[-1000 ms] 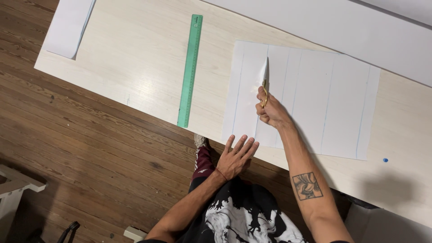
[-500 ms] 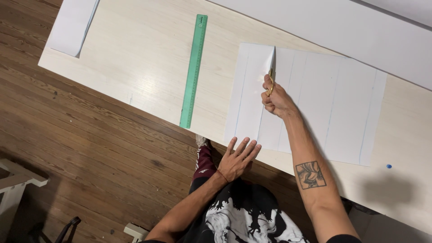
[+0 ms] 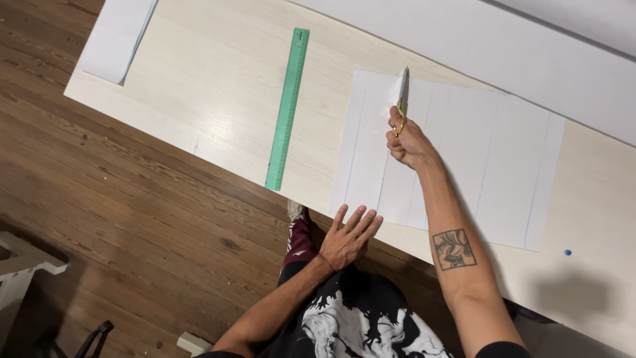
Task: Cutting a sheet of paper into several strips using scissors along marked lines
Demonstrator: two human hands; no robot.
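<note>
Our right hand [image 3: 409, 140] is closed around the gold handles of the slim scissors [image 3: 401, 99], whose blades lie on the white sheet of paper with thin blue lines [image 3: 477, 152] near its far edge. Our left hand [image 3: 349, 237] is open with fingers spread, fingertips at the near edge of this sheet, holding nothing. The long green plastic ruler [image 3: 287, 108] lies on the pale wooden table [image 3: 205, 86], just left of the sheet.

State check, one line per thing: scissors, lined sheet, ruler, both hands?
scissors: held in the right hand, blades near the far edge of the sheet, how far open cannot be told.
lined sheet: flat on the table, ruled with parallel lines.
green ruler: flat on the table, left of the sheet, untouched.
right hand: gripping the scissor handles.
left hand: fingers spread, at the sheet's near edge.
</note>
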